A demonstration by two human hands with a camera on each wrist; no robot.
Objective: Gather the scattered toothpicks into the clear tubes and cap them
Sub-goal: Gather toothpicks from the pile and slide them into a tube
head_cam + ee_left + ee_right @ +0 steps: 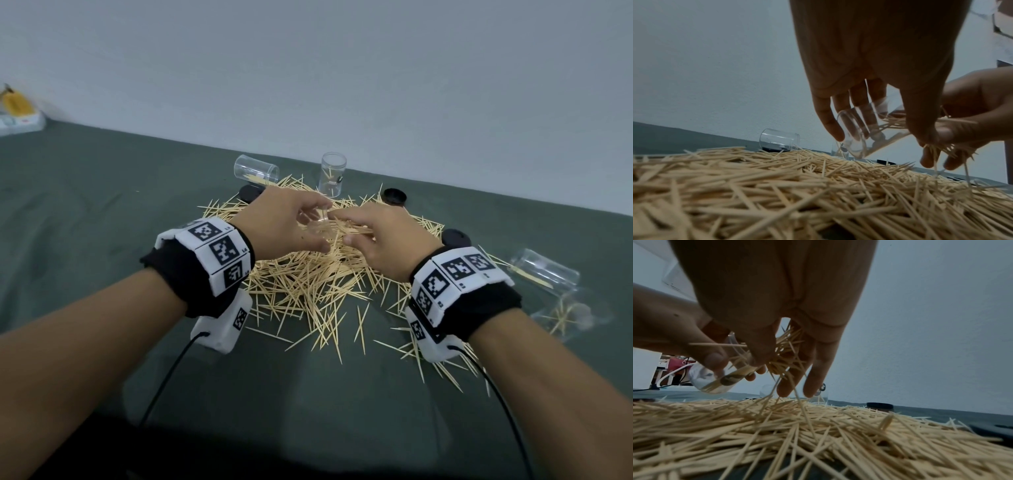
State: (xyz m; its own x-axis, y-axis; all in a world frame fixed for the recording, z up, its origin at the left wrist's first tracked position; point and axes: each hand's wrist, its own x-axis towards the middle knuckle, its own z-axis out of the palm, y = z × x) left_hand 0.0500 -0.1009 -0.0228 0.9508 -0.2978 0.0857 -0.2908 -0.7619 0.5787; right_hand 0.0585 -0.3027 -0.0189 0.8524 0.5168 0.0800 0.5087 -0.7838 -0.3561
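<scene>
A clear tube [863,129] is being held tilted in the curled left hand [287,222], mouth aimed at the right hand [383,236], so a pinched bunch of toothpicks [785,353] is being fed in easier. The pile [308,287] is still being left on the cloth.

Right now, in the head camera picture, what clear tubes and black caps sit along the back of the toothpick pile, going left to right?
Tipped-over tube → black cap → upright tube → black cap.
</scene>
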